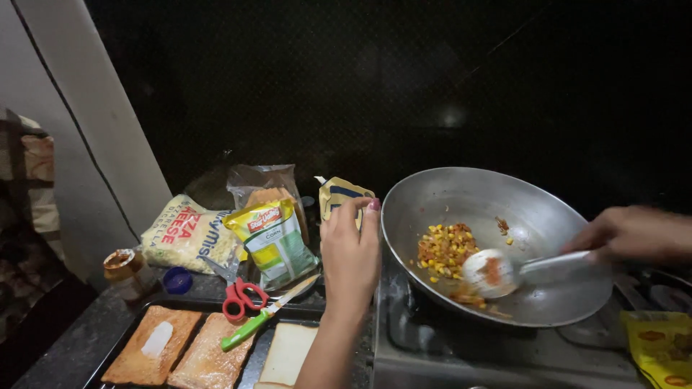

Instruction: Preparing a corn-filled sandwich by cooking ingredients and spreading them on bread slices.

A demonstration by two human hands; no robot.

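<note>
While corn (445, 248) sits half-mixed with red spice at the pan's (548, 209) centre, the right hand (628, 234) clenches a ladle (497, 272) whose bowl rests at 5 o'clock of the corn. The left hand (351, 252) steadies the rim at 9 o'clock, fingers loosely curled. Bread (216, 346) waits on a tray (119, 346), untopped beside scissors (238, 299).

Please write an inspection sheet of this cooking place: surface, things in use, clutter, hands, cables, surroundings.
Surface: dark counter, stove.
Things in use: wok with corn mix; ladle resting in it.
Clutter: tray with bread slices, red scissors, green-handled knife, corn packet, cheese bag, open jar.
Hands: left hand at the wok rim, fingers on it; right hand grips the ladle handle.
Cables: nothing seen.
Surroundings: dark wall.
</note>
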